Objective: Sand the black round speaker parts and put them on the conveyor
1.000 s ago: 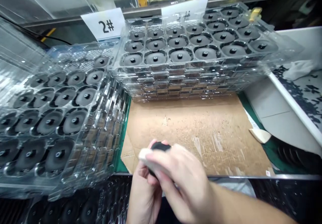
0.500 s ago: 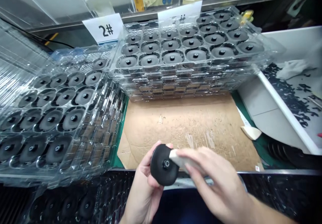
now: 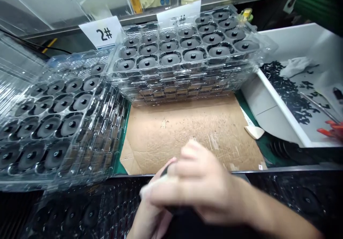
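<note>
My left hand (image 3: 151, 210) is closed around a black rubber disc (image 3: 165, 170), low in front of the cardboard. Most of the disc is hidden behind my other hand; only a dark edge shows. My right hand (image 3: 198, 183), smeared by motion, lies across the disc with its fingers closed on a flat white pad (image 3: 151, 188). A pale edge of that pad shows at the fingertips, over my left hand. Whether the pad touches the disc cannot be made out.
Clear trays (image 3: 171, 79) of black discs are stacked at the back, with another stack (image 3: 88, 142) on the left. Cardboard (image 3: 182, 124) covers the bench. A cream wedge (image 3: 254, 132) lies right, beside a white bin (image 3: 281, 124) holding small black pieces and red-handled pliers (image 3: 332, 128).
My right hand has swept left across the disc with the pad, covering the disc's face. The view has shifted slightly, showing more of the bin.
</note>
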Tool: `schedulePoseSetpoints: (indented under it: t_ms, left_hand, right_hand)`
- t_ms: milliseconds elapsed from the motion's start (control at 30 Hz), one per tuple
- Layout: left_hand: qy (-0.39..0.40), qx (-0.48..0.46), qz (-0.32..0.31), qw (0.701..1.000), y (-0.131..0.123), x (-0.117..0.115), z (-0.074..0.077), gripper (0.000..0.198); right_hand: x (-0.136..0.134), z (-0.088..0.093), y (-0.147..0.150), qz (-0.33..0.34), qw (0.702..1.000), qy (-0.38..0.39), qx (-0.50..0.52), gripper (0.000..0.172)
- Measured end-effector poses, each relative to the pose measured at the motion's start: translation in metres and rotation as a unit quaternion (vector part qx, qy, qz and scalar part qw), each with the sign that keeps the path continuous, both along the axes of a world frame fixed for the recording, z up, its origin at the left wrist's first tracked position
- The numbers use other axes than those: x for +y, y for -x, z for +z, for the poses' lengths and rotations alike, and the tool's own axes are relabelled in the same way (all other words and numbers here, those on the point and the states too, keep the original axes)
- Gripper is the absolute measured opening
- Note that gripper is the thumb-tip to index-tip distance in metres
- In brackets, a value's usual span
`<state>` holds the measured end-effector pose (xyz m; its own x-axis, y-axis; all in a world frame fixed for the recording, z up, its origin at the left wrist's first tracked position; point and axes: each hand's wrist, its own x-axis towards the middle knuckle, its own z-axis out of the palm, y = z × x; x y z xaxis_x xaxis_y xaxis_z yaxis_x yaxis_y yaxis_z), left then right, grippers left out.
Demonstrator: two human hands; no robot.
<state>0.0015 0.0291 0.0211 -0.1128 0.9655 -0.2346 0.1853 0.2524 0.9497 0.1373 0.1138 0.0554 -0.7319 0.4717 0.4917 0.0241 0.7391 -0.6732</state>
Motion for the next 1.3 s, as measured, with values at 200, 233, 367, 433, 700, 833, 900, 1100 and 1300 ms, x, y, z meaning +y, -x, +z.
schedulePoseSetpoints:
  t_ms: [200,233,367,433,700,833,900,1100,1300]
  left_hand:
    - [0.107,-0.523,0.082,0.841,0.008,-0.017,-0.002,0.052]
    - [0.106,-0.542,0.085,0.829,0.009,-0.018,-0.003,0.05]
    - [0.11,-0.555,0.093,0.82,0.006,-0.018,-0.002,0.05]
    - [0.112,-0.55,0.102,0.822,0.002,-0.017,-0.001,0.05]
    - [0.108,-0.429,0.187,0.877,-0.006,-0.022,0.012,0.054]
    - [0.076,-0.445,0.196,0.871,-0.004,-0.027,0.006,0.049]
    - [0.065,-0.468,0.19,0.861,-0.002,-0.027,0.0,0.042]
    - [0.014,-0.462,0.195,0.865,0.007,-0.025,-0.002,0.054]
    - [-0.03,-0.412,0.209,0.886,0.0,-0.025,0.001,0.055]
  right_hand:
    - [-0.012,-0.081,-0.032,-0.262,0.946,0.148,-0.123,0.033]
    - [-0.019,-0.096,-0.037,-0.249,0.946,0.151,-0.14,0.032]
    - [-0.038,-0.106,-0.05,-0.219,0.95,0.157,-0.158,0.026]
    - [-0.039,-0.077,-0.049,-0.253,0.946,0.156,-0.132,0.029]
    - [-0.041,0.01,-0.021,-0.127,0.99,-0.014,-0.055,0.035]
    - [-0.044,0.002,-0.015,-0.147,0.989,0.009,0.015,0.036]
    - [-0.04,-0.008,-0.013,-0.117,0.99,0.059,0.052,0.033]
    - [-0.034,-0.09,-0.027,-0.24,0.937,0.253,-0.038,0.025]
    - [-0.048,-0.086,-0.027,-0.279,0.926,0.246,-0.065,0.026]
